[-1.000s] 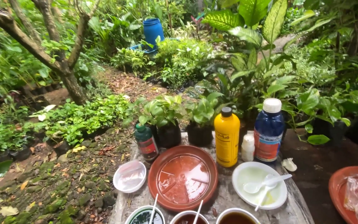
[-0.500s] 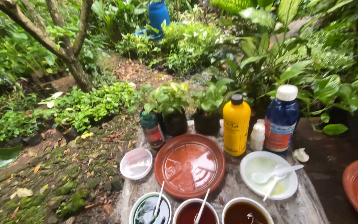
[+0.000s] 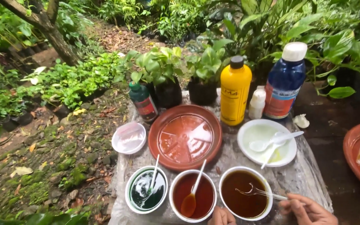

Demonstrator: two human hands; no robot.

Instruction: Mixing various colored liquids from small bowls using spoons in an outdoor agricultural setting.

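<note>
Your right hand sits at five o'clock on the table, fingers pinched on the handle of the spoon. The spoon's long axis runs nine to three, its bowl sunk in the brown cup at your fingers' nine o'clock. Your left hand shows only knuckles at six o'clock, touching that cup's near rim; whether its fingers are curled or spread you cannot tell. The red cup stands just beside, at nine o'clock.
</note>
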